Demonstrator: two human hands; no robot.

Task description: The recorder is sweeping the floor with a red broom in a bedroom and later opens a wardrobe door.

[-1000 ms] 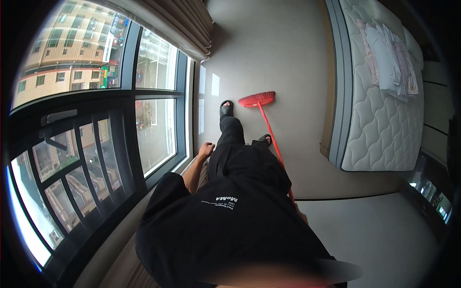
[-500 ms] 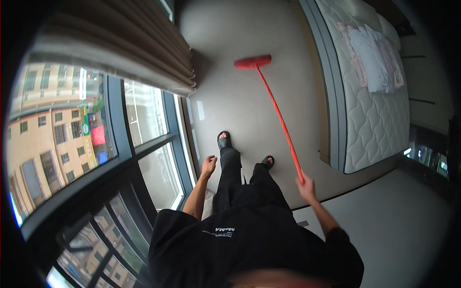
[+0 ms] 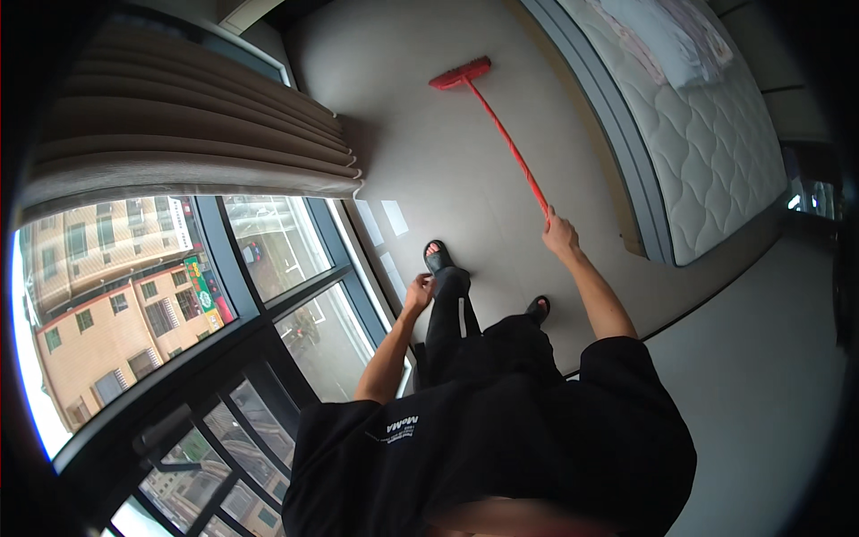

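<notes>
My right hand (image 3: 561,234) is closed round the upper end of a red broom's (image 3: 508,140) handle, the arm stretched forward. The handle slants away to the far left. At its far end the wide red broom head (image 3: 461,73) is on the floor, between the curtain and the bed. My left hand (image 3: 419,293) hangs beside my left leg, close to the window frame. Its fingers are loosely curled, and I see nothing in them.
A mattress (image 3: 707,170) on a bed base (image 3: 617,148) lies along the right, folded clothes (image 3: 676,40) on it. Brown curtains (image 3: 197,125) and a dark-framed window (image 3: 259,331) line the left. My feet in black sandals (image 3: 436,257) stand on the grey floor (image 3: 394,125).
My right hand has reached forward with the broom, and the broom head is farther away. My view has turned, shifting the bed and window. My left hand still hangs at my side.
</notes>
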